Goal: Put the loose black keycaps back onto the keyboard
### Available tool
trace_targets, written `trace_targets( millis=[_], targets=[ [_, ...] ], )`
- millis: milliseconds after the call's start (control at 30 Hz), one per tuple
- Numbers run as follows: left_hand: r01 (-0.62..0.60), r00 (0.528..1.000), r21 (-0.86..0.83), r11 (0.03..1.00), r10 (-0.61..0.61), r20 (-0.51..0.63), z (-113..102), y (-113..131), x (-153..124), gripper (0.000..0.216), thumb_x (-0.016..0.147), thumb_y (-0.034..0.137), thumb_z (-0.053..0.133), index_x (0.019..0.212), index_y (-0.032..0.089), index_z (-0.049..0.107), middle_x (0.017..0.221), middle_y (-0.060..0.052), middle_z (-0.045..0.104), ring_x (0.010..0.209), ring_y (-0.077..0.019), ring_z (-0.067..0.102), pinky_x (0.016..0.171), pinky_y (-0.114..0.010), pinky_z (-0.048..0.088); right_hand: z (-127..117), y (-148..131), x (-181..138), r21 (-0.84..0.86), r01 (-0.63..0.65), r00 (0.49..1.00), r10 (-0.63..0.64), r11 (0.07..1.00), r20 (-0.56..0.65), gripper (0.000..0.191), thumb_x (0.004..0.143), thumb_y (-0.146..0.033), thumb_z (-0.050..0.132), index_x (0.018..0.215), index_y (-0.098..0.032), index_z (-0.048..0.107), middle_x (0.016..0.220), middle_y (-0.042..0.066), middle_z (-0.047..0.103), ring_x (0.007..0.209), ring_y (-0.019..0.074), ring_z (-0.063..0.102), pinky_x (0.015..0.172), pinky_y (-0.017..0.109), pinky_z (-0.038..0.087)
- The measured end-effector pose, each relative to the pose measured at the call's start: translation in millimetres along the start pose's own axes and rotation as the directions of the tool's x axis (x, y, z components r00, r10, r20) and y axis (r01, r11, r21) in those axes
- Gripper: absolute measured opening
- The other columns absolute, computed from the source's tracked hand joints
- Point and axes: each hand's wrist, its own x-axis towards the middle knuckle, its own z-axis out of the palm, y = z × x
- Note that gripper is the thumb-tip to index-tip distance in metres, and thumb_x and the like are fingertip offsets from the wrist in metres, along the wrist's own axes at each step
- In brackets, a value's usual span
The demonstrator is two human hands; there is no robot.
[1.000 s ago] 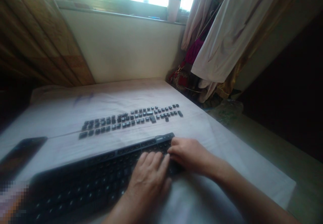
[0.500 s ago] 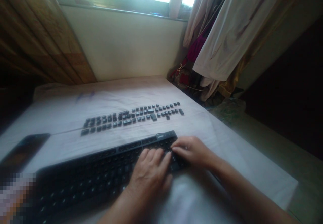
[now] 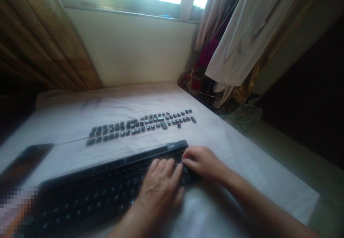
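Note:
A black computer keyboard (image 3: 104,188) lies at a slant across the near part of the table, its right end under my hands. My left hand (image 3: 161,184) rests palm down over the keys left of the number pad, fingers stretched out. At the right end my right hand (image 3: 200,161) has thumb and forefinger pinched together over the number pad. Whatever is between those fingertips is too small to make out. Beyond the keyboard, several loose black keycaps (image 3: 138,123) lie in rows on the cloth.
A dark phone-like slab (image 3: 27,163) lies at the left, with a thin cable (image 3: 70,139) running toward the keycaps. White cloth (image 3: 228,152) covers the table. Its right edge drops to the floor, near hanging clothes (image 3: 233,48). Behind are a wall and a window sill.
My right hand's fingers have drawn closer together at the number pad. My left hand stays on the keyboard, almost unmoved. The keycaps lie as before.

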Motion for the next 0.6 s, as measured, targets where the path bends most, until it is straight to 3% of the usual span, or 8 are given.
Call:
trace_targets(
  millis=[167,367,600],
  targets=[
    [-0.023,0.996,0.044,0.999,0.027,-0.081,7.3,-3.2,-4.1,0.048,0.087,0.04,0.063,0.132,0.022,0.057,0.123,-0.008,0.062,0.109,-0.0271,0.056,0.102,-0.045,0.041,-16.5,0.8,8.5,-0.006,0.037,0.998,-0.036,0.999,0.041,0.016,0.083,-0.022,0.062,0.084,-0.022,0.077,0.084,0.003,0.078,0.077,0.0177,0.07,0.072,0.026,0.05],
    [-0.069,0.99,0.067,0.995,0.077,-0.118,7.6,-8.7,-4.0,0.05,0.087,0.043,0.062,0.132,0.022,0.057,0.122,-0.007,0.065,0.107,-0.0251,0.059,0.1,-0.041,0.042,-39.1,20.8,56.2,-0.187,-0.031,0.99,0.004,0.982,-0.142,0.019,0.088,-0.024,0.059,0.091,-0.023,0.078,0.096,0.005,0.078,0.089,0.0206,0.07,0.082,0.03,0.05],
    [-0.095,0.99,0.089,0.992,0.103,-0.092,11.2,-12.5,-5.1,0.054,0.086,0.043,0.062,0.135,0.021,0.054,0.121,-0.009,0.065,0.107,-0.0257,0.059,0.099,-0.041,0.043,-33.2,34.8,96.6,-0.295,-0.067,0.987,0.02,0.953,-0.162,0.031,0.087,-0.023,0.061,0.116,-0.026,0.072,0.107,0.005,0.073,0.092,0.0198,0.068,0.083,0.029,0.049]
  ],
)
